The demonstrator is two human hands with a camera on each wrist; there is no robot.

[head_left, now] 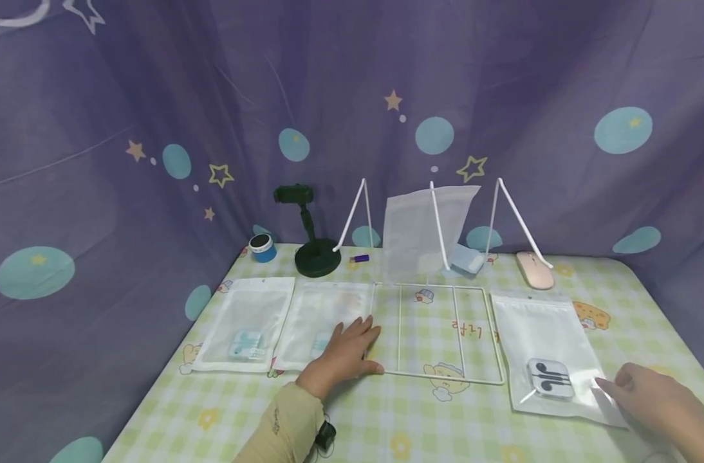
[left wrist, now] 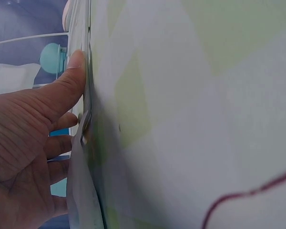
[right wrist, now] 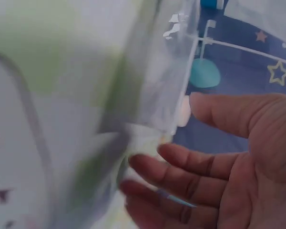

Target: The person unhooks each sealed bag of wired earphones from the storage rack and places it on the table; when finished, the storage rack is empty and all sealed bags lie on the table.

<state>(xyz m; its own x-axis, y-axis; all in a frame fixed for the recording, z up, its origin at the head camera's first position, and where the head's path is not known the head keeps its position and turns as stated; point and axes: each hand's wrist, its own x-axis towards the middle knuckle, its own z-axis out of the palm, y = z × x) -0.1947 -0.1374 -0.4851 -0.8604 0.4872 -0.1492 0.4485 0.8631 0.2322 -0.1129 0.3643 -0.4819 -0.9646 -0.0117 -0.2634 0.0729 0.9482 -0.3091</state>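
Observation:
My left hand [head_left: 345, 354] rests with spread fingers on the right edge of a frosted zip bag [head_left: 305, 312] holding a pale blue item, beside the white wire rack [head_left: 399, 334]. In the left wrist view, the left hand [left wrist: 33, 138] has its thumb along the rack's edge. At the lower right corner of another bag [head_left: 526, 328], with white wired earphones [head_left: 551, 378] in a case inside, is my right hand [head_left: 659, 395]. The right wrist view shows the right hand [right wrist: 229, 157] with thumb and fingers apart near the bag's edge [right wrist: 174, 95].
Another frosted bag [head_left: 250, 305] lies at the left. A white bag [head_left: 410, 238] hangs on the rack's middle prong. Behind are a blue jar [head_left: 263, 249], a black stand [head_left: 317, 258], a purple stick [head_left: 360, 258], a light blue box [head_left: 466, 260] and a pink mouse [head_left: 534, 270].

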